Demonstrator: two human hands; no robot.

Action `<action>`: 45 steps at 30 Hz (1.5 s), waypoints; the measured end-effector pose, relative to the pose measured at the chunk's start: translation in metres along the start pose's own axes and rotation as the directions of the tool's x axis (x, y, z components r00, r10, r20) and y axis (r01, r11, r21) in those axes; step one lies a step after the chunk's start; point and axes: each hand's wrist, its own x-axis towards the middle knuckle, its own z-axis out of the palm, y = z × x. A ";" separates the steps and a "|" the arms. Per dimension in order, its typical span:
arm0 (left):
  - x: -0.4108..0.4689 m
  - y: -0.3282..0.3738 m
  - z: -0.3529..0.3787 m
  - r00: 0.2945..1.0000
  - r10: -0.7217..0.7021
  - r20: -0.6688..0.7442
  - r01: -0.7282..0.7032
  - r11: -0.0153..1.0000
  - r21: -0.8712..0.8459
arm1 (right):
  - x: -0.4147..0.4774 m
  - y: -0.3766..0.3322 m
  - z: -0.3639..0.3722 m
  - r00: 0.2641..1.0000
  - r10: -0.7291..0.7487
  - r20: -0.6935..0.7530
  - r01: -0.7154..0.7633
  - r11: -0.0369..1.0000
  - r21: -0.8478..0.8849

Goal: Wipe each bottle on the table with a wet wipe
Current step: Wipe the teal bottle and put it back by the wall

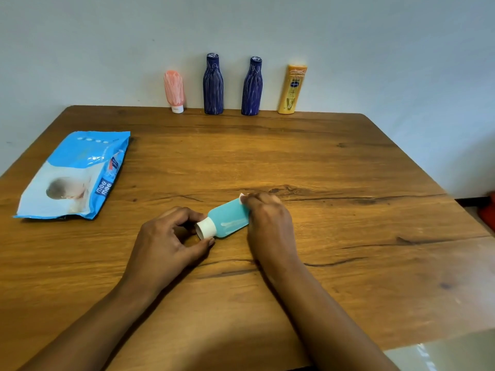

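A small teal bottle [227,219] with a white cap [205,228] lies tilted over the middle of the wooden table [348,210]. My left hand [171,236] pinches the cap between thumb and fingers. My right hand [267,218] is curled over the bottle's far end, and a bit of white wet wipe [242,197] sticks out from under its fingers. Along the far edge by the wall stand a pink tube [174,91], two dark blue bottles [213,84] [252,87] and a yellow bottle [292,89], all streaked with white.
A blue and white wet wipe pack [77,175] lies flat at the table's left side. The table's right edge drops off to the floor, where a red object [488,212] shows at the frame's edge.
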 end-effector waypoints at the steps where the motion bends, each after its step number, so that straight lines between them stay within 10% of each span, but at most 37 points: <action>1: 0.000 0.000 0.000 1.000 0.003 -0.002 -0.003 1.000 0.002 | 0.001 0.000 0.000 1.000 0.015 0.006 -0.015 1.000 -0.007; 7: -0.001 0.003 -0.001 1.000 0.026 -0.001 -0.026 0.999 0.022 | -0.020 -0.038 0.003 0.973 -0.219 0.065 0.215 0.974 0.067; 14: 0.001 0.004 -0.001 0.997 -0.071 -0.017 0.070 0.994 -0.082 | -0.004 -0.001 0.003 1.000 0.023 0.007 -0.023 0.999 0.026; 21: 0.001 0.007 -0.001 0.992 -0.124 0.008 0.124 0.983 -0.138 | -0.035 -0.030 0.006 0.975 -0.201 0.091 0.196 0.979 0.062; 27: 0.003 0.008 0.001 0.989 -0.145 -0.020 0.141 0.982 -0.129 | -0.019 0.007 0.002 0.997 0.037 0.073 -0.036 0.999 -0.013; 34: 0.005 0.003 0.001 0.989 -0.150 -0.011 0.147 0.980 -0.138 | -0.047 -0.033 0.005 0.966 -0.199 0.167 0.196 0.980 0.031; 41: 0.005 0.004 0.001 0.985 -0.170 -0.013 0.167 0.979 -0.116 | -0.023 0.005 0.000 0.996 0.009 0.093 -0.007 1.000 -0.022; 45: 0.006 0.005 0.001 0.982 -0.187 -0.003 0.184 0.969 -0.164 | -0.045 -0.032 0.003 0.973 -0.189 0.129 0.190 0.982 0.005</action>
